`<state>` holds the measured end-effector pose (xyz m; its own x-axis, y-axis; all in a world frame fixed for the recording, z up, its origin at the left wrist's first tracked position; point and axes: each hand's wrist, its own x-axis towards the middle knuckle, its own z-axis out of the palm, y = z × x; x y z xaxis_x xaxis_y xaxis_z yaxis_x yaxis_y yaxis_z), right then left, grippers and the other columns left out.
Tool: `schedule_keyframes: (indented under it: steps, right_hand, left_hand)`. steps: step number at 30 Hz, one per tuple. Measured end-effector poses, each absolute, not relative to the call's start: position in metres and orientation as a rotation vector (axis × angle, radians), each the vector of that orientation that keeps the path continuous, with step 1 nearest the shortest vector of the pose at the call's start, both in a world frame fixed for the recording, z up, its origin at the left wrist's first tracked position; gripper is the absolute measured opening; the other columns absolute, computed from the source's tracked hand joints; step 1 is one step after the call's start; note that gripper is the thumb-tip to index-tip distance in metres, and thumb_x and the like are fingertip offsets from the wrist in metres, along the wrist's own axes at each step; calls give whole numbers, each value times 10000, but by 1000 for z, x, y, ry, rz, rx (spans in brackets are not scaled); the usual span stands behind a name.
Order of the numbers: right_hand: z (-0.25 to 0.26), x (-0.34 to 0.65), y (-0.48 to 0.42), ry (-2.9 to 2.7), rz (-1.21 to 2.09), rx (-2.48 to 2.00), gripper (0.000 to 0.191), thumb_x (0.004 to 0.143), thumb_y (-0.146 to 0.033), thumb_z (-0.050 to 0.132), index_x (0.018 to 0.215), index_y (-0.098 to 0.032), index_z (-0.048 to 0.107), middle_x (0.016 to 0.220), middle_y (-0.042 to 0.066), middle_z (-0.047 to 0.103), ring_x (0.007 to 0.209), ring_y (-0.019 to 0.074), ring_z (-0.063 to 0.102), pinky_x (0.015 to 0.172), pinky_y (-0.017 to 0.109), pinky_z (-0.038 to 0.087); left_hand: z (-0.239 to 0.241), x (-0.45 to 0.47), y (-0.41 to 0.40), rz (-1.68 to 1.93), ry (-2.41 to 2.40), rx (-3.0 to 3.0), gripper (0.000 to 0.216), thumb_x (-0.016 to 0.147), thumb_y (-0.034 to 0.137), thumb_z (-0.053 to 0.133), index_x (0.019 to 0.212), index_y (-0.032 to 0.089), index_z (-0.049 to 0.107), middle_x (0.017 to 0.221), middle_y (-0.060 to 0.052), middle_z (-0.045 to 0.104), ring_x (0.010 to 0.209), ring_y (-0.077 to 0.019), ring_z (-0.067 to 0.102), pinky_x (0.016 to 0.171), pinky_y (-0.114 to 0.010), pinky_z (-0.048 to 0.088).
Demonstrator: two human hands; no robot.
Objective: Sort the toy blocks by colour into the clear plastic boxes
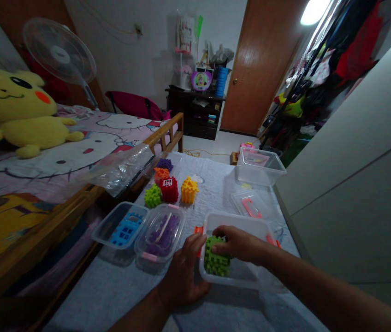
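My right hand (239, 243) reaches over a clear plastic box (244, 276) with orange latches. Its fingers and thumb are closed on a green block of interlocking toy pieces (217, 263), at the left end inside the box. My left hand (186, 272) cups the box's left side, fingers by the latch and thumb near the front corner. To the left stand a lidded container (159, 235) with purple pieces and an open container (100, 230) with blue pieces. Behind them sit assembled blocks: lime green (153, 196), red (169, 191), yellow (189, 191), orange (161, 174) and purple (165, 164).
A clear lid (244, 200) with an orange-red piece lies behind the box. Farther back, a larger clear bin (261, 168) stands at the table's right edge. A wooden bed rail (60, 216) with a plastic bag (121, 170) borders the left; a cabinet (354, 184) borders the right.
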<state>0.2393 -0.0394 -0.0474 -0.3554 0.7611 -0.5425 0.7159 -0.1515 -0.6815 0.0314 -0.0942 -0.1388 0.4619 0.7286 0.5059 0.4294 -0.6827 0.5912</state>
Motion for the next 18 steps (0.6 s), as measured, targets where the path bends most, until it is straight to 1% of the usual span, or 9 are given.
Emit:
schedule_keyframes:
  steps: [5, 9, 11, 13, 15, 16, 18]
  right_hand:
    - [-44, 234, -41, -2000, 1452, -1821, 490, 805, -361, 654, 1225, -114, 599, 1140, 129, 678, 1011, 251, 637, 860, 337, 483]
    - [-40, 236, -45, -1992, 1421, -1846, 564, 808, -397, 647, 1284, -109, 556, 1220, 168, 647, 1078, 275, 627, 908, 366, 476]
    - [-39, 240, -49, -1992, 1425, -1881, 688, 775, -422, 679, 1353, -99, 490, 1273, 189, 616, 1109, 288, 616, 931, 382, 471]
    - [-38, 242, -53, -2022, 1428, -1916, 870, 698, -419, 750, 1423, -88, 401, 1342, 210, 562, 1157, 301, 593, 963, 395, 459]
    - [-38, 243, -58, -2096, 1405, -1944, 1026, 617, -377, 811, 1469, -77, 324, 1409, 234, 491, 1226, 317, 549, 1004, 402, 436]
    - [-39, 243, -60, -2140, 1386, -1950, 1070, 595, -350, 826, 1481, -68, 297, 1438, 249, 451, 1267, 324, 516, 1026, 404, 420]
    - [-39, 241, -62, -2205, 1354, -1959, 1098, 582, -306, 835, 1488, -52, 267, 1478, 274, 380, 1332, 336, 447, 1065, 406, 384]
  left_hand:
    - [-138, 31, -94, 1092, 974, 2353, 829, 792, 322, 565, 1503, 186, 162, 1404, -175, 399, 1327, -325, 417, 1050, -461, 428]
    - [-137, 31, -94, 1090, 976, 2354, 821, 810, 369, 563, 1505, 188, 165, 1402, -177, 406, 1321, -327, 424, 1042, -459, 434]
    - [-138, 31, -93, 1083, 983, 2349, 817, 810, 371, 561, 1504, 191, 169, 1404, -176, 407, 1319, -328, 428, 1038, -459, 437]
    - [-138, 31, -93, 1081, 987, 2346, 818, 809, 369, 564, 1504, 193, 171, 1404, -178, 409, 1315, -329, 434, 1032, -459, 441]
    - [-138, 31, -93, 1089, 983, 2345, 822, 811, 381, 571, 1504, 191, 171, 1402, -181, 409, 1311, -331, 438, 1027, -459, 446]
    - [-138, 31, -93, 1094, 981, 2343, 823, 812, 385, 574, 1504, 192, 172, 1400, -181, 410, 1309, -332, 439, 1026, -459, 447]
    - [-138, 32, -94, 1099, 979, 2337, 828, 807, 381, 581, 1503, 195, 173, 1396, -180, 412, 1307, -332, 441, 1025, -458, 448]
